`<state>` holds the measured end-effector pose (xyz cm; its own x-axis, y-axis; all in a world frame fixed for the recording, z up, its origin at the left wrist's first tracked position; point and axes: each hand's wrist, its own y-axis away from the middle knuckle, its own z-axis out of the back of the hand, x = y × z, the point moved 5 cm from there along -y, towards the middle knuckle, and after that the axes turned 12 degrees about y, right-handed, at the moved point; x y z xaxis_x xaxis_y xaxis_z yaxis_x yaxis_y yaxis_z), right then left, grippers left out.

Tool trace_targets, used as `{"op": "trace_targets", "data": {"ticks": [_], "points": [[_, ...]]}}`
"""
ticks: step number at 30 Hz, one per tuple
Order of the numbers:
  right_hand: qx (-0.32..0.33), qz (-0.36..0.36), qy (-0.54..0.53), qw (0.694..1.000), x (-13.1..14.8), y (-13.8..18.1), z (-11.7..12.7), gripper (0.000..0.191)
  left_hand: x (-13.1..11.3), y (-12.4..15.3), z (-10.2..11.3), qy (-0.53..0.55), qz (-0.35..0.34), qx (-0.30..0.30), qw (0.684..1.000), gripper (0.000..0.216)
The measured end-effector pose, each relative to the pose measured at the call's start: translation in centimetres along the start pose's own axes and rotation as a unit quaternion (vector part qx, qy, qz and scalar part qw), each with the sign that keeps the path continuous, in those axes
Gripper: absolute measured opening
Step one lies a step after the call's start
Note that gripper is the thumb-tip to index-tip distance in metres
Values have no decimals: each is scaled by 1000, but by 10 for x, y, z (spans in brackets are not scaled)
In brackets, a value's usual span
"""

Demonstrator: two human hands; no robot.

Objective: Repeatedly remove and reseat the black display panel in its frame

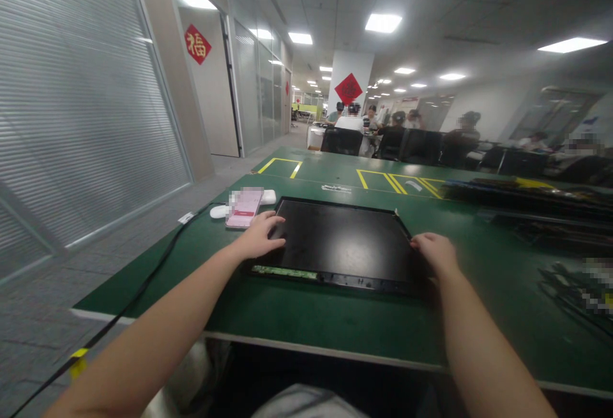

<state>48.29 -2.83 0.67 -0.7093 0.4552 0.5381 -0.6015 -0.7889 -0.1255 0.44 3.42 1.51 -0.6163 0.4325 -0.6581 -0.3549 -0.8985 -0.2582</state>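
A dark LCD panel [335,233] lies flat on the green tabletop in front of me, with a narrow green circuit board [285,272] along the left part of its near edge. My left hand [258,236] rests at the panel's left edge, fingers and thumb spread apart over the border. At the right edge, my right hand [437,252] has its fingers closed in a pinch against the frame. Its fingertips partly hide that edge. A small pale tab [396,212] stands at the panel's far right corner.
A phone [243,207] and a white mouse-shaped object [219,212] lie left of the panel. A black cable [158,265] crosses the green table's [306,316] left side. Stacked dark panels [502,194] and tangled cables [569,290] lie right. People sit beyond.
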Motion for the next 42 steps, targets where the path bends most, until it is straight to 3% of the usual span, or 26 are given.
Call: {"op": "trace_targets", "data": {"ticks": [5, 12, 18, 29, 42], "points": [[-5, 48, -11, 999, 16, 7, 0, 25, -18, 10, 1, 10, -71, 115, 991, 61], [64, 172, -25, 983, 32, 13, -17, 36, -25, 16, 5, 24, -85, 179, 980, 66], [94, 202, 10, 975, 32, 13, -28, 42, -20, 15, 9, 51, -90, 188, 977, 71], [95, 203, 40, 974, 36, 15, -26, 29, -20, 15, 11, 80, -88, 191, 974, 72], [101, 188, 50, 976, 35, 13, -25, 26, -30, 17, 8, 58, -147, 192, 968, 64]]}}
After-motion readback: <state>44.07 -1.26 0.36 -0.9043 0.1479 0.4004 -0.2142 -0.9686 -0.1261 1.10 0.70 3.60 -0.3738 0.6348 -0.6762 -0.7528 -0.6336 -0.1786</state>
